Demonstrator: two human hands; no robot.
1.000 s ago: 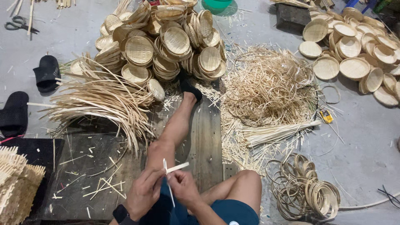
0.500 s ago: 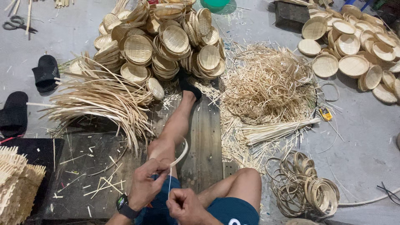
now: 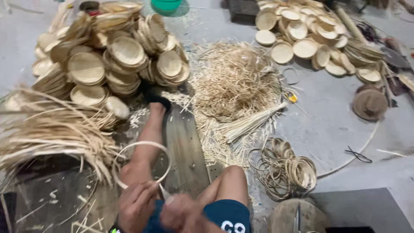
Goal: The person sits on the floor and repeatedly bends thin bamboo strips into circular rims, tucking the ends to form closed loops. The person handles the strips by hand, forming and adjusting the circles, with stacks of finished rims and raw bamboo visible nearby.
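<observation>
My left hand (image 3: 137, 205) and my right hand (image 3: 183, 213) meet at the bottom of the view, over my lap. Together they pinch the two ends of a thin pale bamboo strip (image 3: 142, 145) that is bent into a round hoop above my outstretched left leg (image 3: 148, 144). My right knee (image 3: 230, 183) is bent beside the right hand. A wooden plank (image 3: 185, 151) lies under the leg.
A heap of small woven bamboo trays (image 3: 108, 56) sits ahead left; another heap (image 3: 310, 39) is far right. Loose strips (image 3: 51, 129) fan out at left, shavings (image 3: 237, 82) lie ahead, and finished hoops (image 3: 284, 170) are piled at right.
The straight strip held upright has been curled into a full hoop, its ends brought together between my hands. The camera has swung to the right and closer.
</observation>
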